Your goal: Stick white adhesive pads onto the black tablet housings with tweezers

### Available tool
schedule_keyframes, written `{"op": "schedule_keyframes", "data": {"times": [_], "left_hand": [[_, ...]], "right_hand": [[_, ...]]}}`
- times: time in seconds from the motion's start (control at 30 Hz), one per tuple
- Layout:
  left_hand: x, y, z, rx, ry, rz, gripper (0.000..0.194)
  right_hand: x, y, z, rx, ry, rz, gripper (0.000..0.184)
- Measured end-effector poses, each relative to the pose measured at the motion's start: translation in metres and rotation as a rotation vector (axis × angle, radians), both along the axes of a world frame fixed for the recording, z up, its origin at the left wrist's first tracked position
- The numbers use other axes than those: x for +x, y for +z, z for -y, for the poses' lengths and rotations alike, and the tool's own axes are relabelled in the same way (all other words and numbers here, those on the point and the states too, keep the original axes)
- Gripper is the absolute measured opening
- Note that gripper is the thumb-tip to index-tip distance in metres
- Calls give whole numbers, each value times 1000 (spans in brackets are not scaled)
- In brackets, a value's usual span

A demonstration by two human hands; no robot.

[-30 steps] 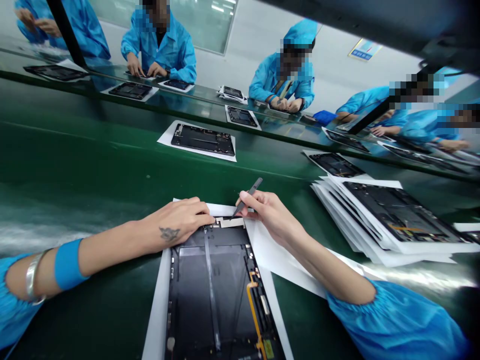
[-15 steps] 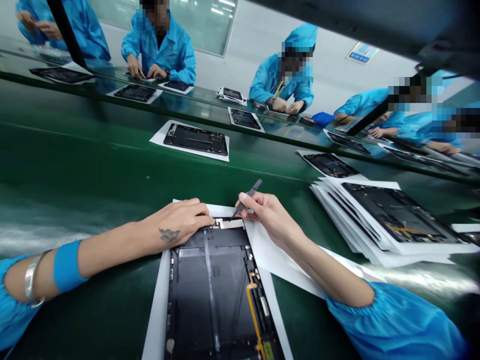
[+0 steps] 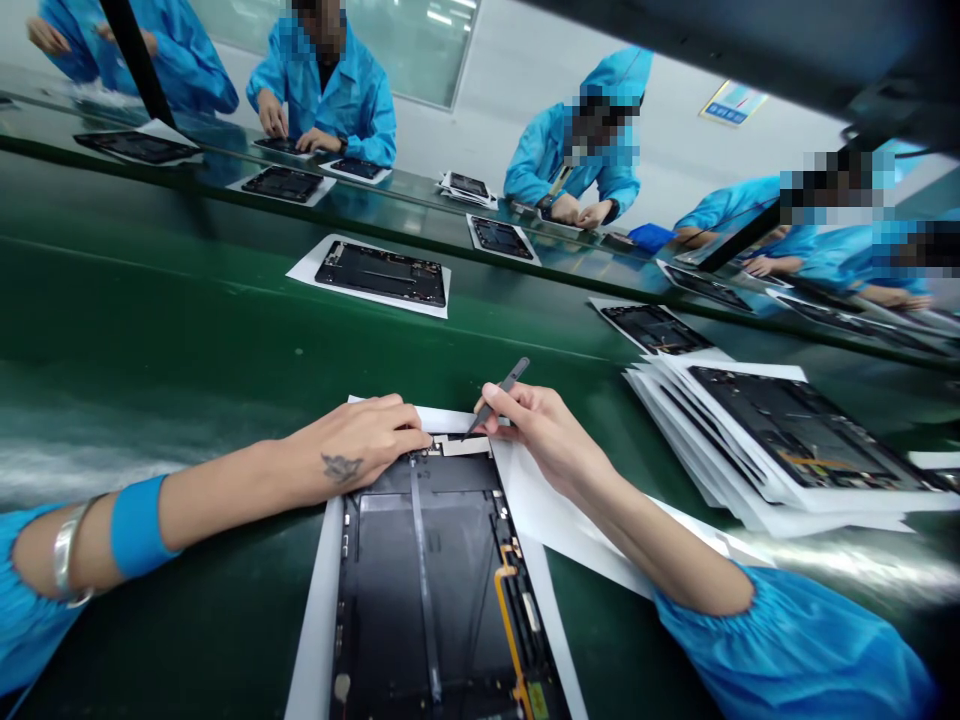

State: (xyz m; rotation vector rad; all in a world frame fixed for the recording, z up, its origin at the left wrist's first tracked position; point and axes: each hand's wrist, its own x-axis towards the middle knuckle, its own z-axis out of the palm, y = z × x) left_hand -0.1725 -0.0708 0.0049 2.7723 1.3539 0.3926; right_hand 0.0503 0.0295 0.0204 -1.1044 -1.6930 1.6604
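Bench surface: long green anti-static bench (image 3: pixel 150 300), glossy, running across the view. Directly in front of the wearer lies a black open tablet housing (image 3: pixel 420 590) on a white paper sheet (image 3: pixel 319 610), long axis pointing away from the wearer, with a thin orange flex cable (image 3: pixel 504 600) along its right side.

The left hand (image 3: pixel 360 440) lies flat across the housing's far edge. The left fingers (image 3: pixel 401 418) are extended and close together, pressing down on the paper and edge, not gripping. The right hand (image 3: pixel 544 432) is just beside it. The right fingers (image 3: pixel 495 405) are clamped on slim grey pointed tweezers (image 3: pixel 506 385), whose tip touches the far end of the housing near a pale flat strip (image 3: pixel 457 446).

Left wrist: blue wristband (image 3: pixel 139 527) and silver bangle (image 3: pixel 67 550). Blue gathered sleeve (image 3: pixel 787 650) on the right arm.

Right of the hands: a fanned stack of white-papered black tablet housings (image 3: pixel 787 430). Farther along the bench: a single papered housing (image 3: pixel 382 275). Beyond, a co-worker in a blue smock (image 3: pixel 322 80) handles another housing.
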Motion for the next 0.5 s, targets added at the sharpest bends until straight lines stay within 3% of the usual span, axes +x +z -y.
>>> {"op": "schedule_keyframes", "data": {"times": [0.5], "left_hand": [[0,1,0,3,-6,-10,32]], "right_hand": [[-1,-2,-1,26,-2,13,51]]}}
